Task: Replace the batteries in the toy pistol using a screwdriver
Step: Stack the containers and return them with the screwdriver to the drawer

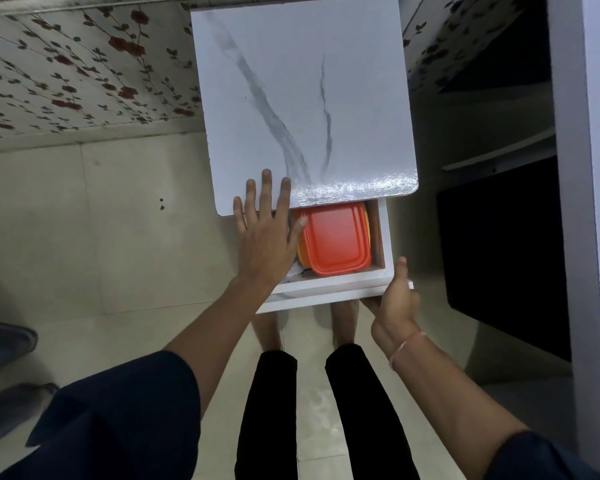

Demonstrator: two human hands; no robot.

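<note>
Head camera shows the left hand (265,237) flat, fingers spread, over the open drawer (384,237) beside an orange box (336,240), the right hand (394,306) gripping the drawer's front; the pistol's place cannot be told.

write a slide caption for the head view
Right hand grips the open drawer; flat left hand above it, beside the orange-lidded container inside.
</note>
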